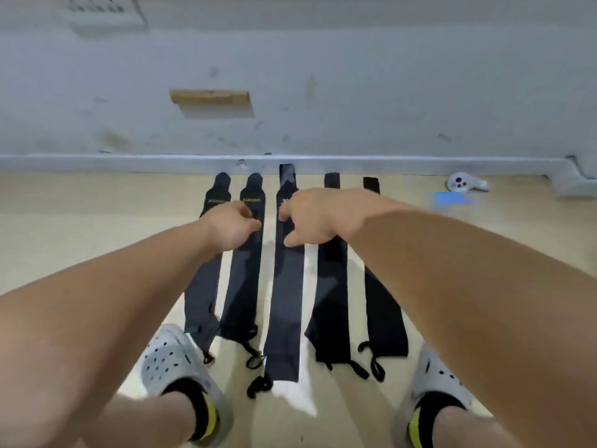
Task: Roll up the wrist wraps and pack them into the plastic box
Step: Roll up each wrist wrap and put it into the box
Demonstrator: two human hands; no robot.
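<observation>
At the start of rolling: five wrist wraps [286, 286] flat side by side on the floor [80, 221], left hand [231, 226] curled over the second from left, right hand [310, 218] bent onto the middle one, actual grip impossible to tell. Next, likely a firm pinch on one end and a tight roll. White controller [466, 182] and blue patch [449, 199] well apart; no plastic box in sight.

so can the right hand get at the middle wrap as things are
Probably yes: the right hand is directly over the middle wrap, which lies flat with nothing on it.
</observation>
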